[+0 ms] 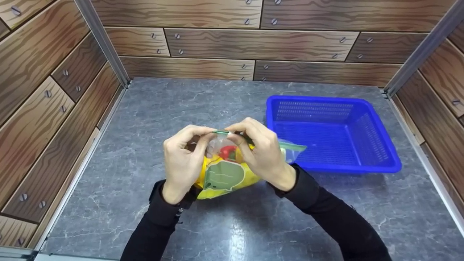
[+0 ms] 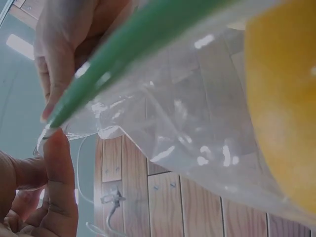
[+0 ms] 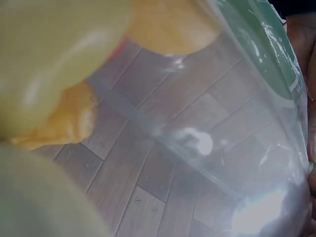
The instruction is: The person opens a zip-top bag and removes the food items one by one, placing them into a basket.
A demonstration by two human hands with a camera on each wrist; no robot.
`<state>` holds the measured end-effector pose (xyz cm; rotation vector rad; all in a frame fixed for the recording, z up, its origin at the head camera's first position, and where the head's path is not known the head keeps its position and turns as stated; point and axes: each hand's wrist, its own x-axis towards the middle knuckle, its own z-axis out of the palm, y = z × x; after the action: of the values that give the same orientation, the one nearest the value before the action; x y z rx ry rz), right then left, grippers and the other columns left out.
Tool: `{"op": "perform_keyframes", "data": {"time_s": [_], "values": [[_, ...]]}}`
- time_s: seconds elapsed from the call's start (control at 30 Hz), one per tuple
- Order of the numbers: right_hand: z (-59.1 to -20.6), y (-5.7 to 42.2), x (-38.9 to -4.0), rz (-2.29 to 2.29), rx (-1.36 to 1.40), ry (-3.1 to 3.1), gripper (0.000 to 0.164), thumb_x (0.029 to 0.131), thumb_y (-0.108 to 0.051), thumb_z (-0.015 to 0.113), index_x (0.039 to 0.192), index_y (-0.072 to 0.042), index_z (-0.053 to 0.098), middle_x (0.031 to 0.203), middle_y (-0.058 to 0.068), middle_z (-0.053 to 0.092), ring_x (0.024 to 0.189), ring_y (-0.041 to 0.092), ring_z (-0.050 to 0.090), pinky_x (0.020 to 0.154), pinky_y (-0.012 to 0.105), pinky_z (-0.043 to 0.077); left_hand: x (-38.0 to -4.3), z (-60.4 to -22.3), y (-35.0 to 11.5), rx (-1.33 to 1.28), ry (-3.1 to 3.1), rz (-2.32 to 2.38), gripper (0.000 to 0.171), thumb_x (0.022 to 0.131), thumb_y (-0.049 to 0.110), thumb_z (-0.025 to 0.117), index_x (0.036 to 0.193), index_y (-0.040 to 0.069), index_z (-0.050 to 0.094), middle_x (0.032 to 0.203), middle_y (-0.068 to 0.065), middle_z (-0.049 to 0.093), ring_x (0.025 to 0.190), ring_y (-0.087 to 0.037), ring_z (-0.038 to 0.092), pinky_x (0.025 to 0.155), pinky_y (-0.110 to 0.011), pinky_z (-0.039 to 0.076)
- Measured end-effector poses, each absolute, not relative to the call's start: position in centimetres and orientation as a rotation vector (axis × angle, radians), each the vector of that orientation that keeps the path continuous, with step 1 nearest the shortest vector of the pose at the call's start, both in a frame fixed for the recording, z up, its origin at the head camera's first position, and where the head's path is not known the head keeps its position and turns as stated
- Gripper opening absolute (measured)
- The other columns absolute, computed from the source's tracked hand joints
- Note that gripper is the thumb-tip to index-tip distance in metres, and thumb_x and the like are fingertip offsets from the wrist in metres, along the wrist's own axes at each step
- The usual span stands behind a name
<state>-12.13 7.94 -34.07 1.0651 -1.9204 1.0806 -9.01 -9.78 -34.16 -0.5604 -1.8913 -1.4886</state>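
Note:
A clear zip bag (image 1: 224, 175) with a printed green patch is held up in front of me. Inside are rounded yellow and red things (image 1: 227, 152), their kind unclear. My left hand (image 1: 183, 156) pinches the green zip strip (image 1: 221, 132) between thumb and forefinger. Close beside it, my right hand (image 1: 262, 152) pinches the same strip. The strip's far end (image 1: 295, 146) sticks out past my right hand. In the left wrist view, fingertips meet at the end of the green strip (image 2: 123, 54), near a yellow thing (image 2: 284, 98). Yellow contents (image 3: 59, 54) fill the right wrist view's upper left.
At the right stands a blue plastic basket (image 1: 333, 168) with slotted walls; the bag's end overlaps its near left side in the head view. The grey marbled tabletop (image 1: 145, 108) is bounded by wood-patterned panels (image 1: 261, 45) and metal posts.

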Motion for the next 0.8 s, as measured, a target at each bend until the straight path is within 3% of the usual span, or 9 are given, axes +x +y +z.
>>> {"op": "perform_keyframes", "data": {"time_s": [0.27, 0.8], "values": [[-34.9, 9.9, -12.5, 1.09, 0.99, -1.939, 0.008, 0.087, -0.003, 0.068, 0.095, -0.004, 0.068, 0.073, 0.006, 0.058, 0.064, 0.011, 0.045, 0.057, 0.019, 0.037, -9.2, -34.0, -10.1, -0.527, -1.878, -1.477, 0.007, 0.09, 0.012, 0.068, 0.093, 0.008, 0.073, 0.08, -0.005, 0.069, 0.054, -0.006, 0.056, 0.049, -0.02, 0.048], [-36.9, 15.6, -13.7, 1.029, 0.822, -2.139, 0.005, 0.088, -0.007, 0.069, 0.092, -0.006, 0.07, 0.081, 0.006, 0.065, 0.074, 0.011, 0.052, 0.068, 0.017, 0.045, -9.6, -33.7, -11.0, -0.463, -1.828, -1.464, 0.005, 0.088, 0.008, 0.07, 0.091, 0.006, 0.074, 0.075, -0.008, 0.068, 0.052, -0.01, 0.057, 0.049, -0.021, 0.048]]}}
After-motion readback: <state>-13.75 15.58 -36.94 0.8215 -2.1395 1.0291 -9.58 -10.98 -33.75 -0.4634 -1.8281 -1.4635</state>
